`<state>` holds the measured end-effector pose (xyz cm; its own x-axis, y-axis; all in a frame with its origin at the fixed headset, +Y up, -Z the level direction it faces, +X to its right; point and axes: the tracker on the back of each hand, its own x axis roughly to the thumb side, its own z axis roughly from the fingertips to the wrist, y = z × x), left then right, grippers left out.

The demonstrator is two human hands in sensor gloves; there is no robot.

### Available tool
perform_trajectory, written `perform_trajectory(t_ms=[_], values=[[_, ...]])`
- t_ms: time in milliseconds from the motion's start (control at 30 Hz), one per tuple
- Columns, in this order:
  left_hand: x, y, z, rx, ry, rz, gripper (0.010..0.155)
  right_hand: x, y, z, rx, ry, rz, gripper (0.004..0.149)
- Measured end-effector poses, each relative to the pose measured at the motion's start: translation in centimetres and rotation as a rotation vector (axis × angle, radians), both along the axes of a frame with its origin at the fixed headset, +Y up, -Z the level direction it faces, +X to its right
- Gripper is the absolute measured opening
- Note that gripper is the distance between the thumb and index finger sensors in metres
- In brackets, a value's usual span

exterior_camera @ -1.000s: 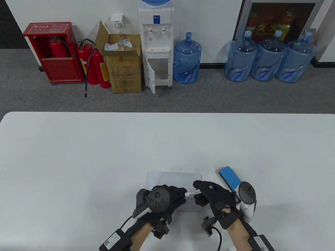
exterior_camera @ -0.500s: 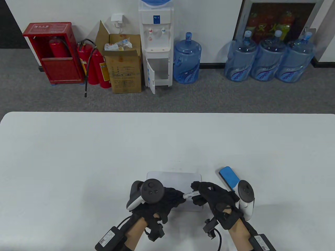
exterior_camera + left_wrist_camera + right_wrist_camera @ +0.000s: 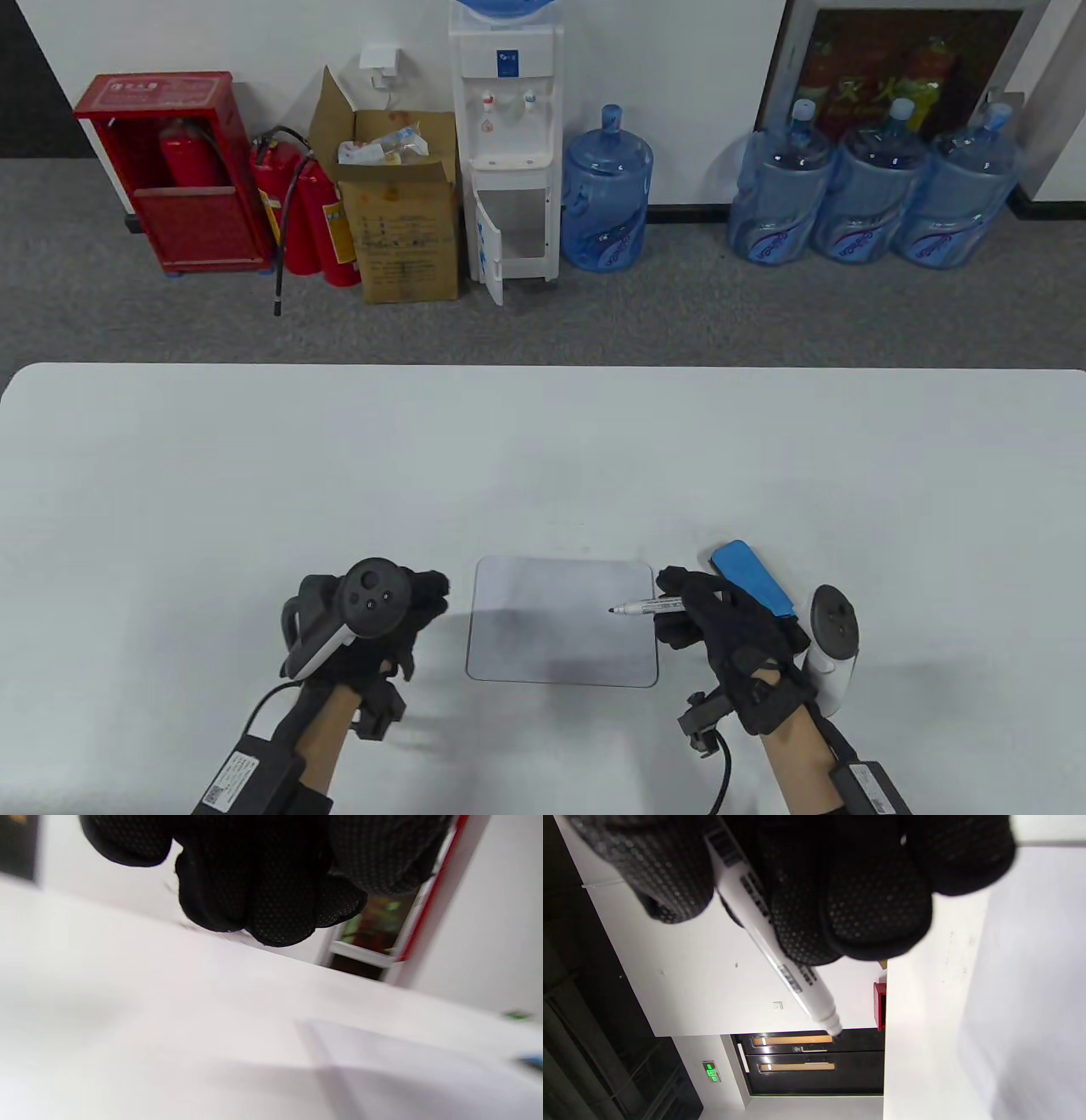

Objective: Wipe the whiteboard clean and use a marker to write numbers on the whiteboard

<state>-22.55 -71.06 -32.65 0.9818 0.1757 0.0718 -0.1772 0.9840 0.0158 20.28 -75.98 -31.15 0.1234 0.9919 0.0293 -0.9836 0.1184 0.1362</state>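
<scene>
A small whiteboard [image 3: 551, 632] lies flat near the table's front edge, grey smudges on it and no writing; it also shows as whiteboard [image 3: 403, 1069] and whiteboard [image 3: 1031, 984]. My right hand [image 3: 676, 613] pinches a white marker [image 3: 649, 606] at the board's right edge, bare tip pointing left over the board. The right wrist view shows the marker [image 3: 780, 959] between the fingers [image 3: 874, 908]. My left hand [image 3: 424, 594] sits left of the board, fingers [image 3: 263, 899] curled tight. The marker's cap is not visible.
A blue-and-white eraser [image 3: 751, 577] lies just behind my right hand. The white table [image 3: 254, 475] stretches wide to the left and back. Beyond its far edge stand water bottles [image 3: 607, 191], a cardboard box [image 3: 407, 212] and fire extinguishers [image 3: 310, 212].
The hands pulled apart: my left hand slid left off the whiteboard and the marker's tip is now bare. My right hand drew back a little to the right with the marker.
</scene>
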Motion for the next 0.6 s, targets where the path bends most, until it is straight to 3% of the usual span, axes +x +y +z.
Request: perform_trajectory(t_ms=[100,233,433,600], values=[[-2.4,-1.3,-0.7,-0.05,0.125,-0.182,0.047,0.1,-0.4,-0.1,-0.018,-0.003,0.024,0.049],[-3.9,-3.6,-1.4,-0.107,0.19,-0.274,0.046,0.4,-0.6,-0.1,-0.029,-0.008,0.035,0.05],[-4.0,-5.7,-2.3,-0.189,0.202,-0.311,0.047,0.5,-0.7,-0.1,-0.035,-0.013,0.061,0.05],[-3.4,-6.0,-2.3,-0.211,0.183,-0.394,0.046,0.5,-0.6,0.0,-0.041,-0.012,0.074,0.051]])
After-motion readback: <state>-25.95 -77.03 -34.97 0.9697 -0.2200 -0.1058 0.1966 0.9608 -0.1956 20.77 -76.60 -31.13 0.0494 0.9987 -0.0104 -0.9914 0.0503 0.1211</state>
